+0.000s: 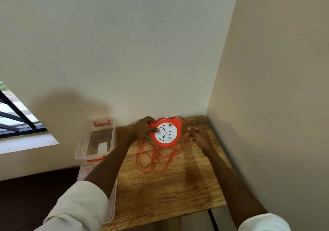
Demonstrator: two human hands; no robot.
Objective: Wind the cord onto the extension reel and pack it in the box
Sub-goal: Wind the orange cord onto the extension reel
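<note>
An orange extension reel (166, 132) with a white socket face stands tilted up near the back of the wooden table (169, 186). My left hand (142, 129) grips its left rim, thumb on the white face. To the right of the reel, my right hand (198, 135) pinches the orange cord (153, 159). That cord runs up over the reel's right side, and the rest lies in loose loops on the table in front of the reel. A clear plastic box (96, 140) with orange latches sits open at the table's left edge.
The box's clear lid (111, 204) lies along the table's left side, partly under my left arm. Walls close in behind and to the right of the table. A window (16, 118) is at the far left. Dark floor lies below left.
</note>
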